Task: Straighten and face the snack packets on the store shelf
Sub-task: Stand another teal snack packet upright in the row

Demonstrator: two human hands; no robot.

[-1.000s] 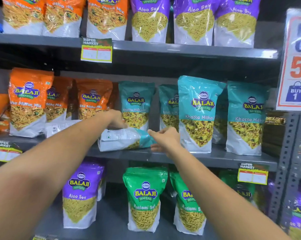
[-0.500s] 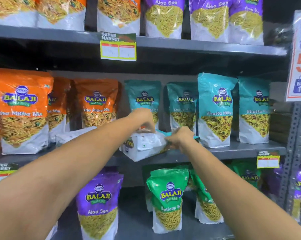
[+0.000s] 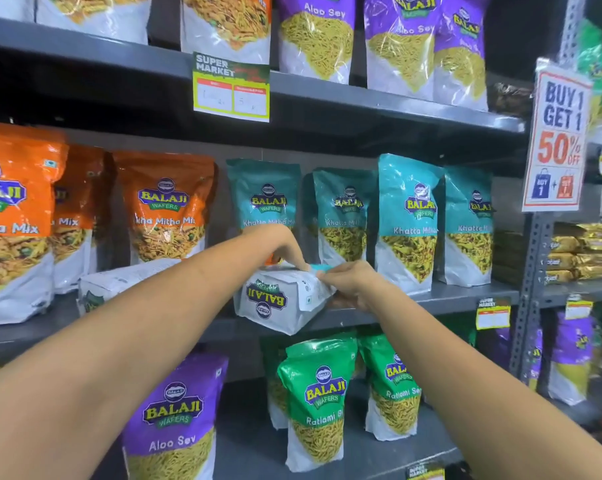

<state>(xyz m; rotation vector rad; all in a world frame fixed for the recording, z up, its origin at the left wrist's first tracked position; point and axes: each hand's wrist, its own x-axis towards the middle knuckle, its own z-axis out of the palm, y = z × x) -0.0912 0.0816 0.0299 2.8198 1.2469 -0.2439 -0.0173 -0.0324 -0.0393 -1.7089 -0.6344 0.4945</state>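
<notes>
A teal Khatta Mitha packet [image 3: 279, 301] lies tipped over at the front edge of the middle shelf [image 3: 441, 299], its white bottom gusset with an upside-down logo facing me. My left hand [image 3: 282, 245] grips its top edge from above. My right hand [image 3: 350, 284] pinches its right end, where the teal shows. Behind stand several upright teal packets [image 3: 408, 220] and, to the left, orange Mitha Mix packets [image 3: 164, 206]. Another packet [image 3: 119, 280] lies flat on its back beside the orange ones, partly hidden by my left forearm.
The top shelf holds orange and purple Aloo Sev packets [image 3: 317, 36] above a hanging price tag [image 3: 231, 86]. The bottom shelf has purple packets [image 3: 175, 420] and green Ratlami Sev packets [image 3: 318, 400]. A "Buy 1 Get 1" sign [image 3: 557, 136] hangs on the right upright, with gold packs [image 3: 583, 252] beyond.
Both hands have lifted and turned the fallen teal packet so its white bottom faces me. The view has moved closer and to the right.
</notes>
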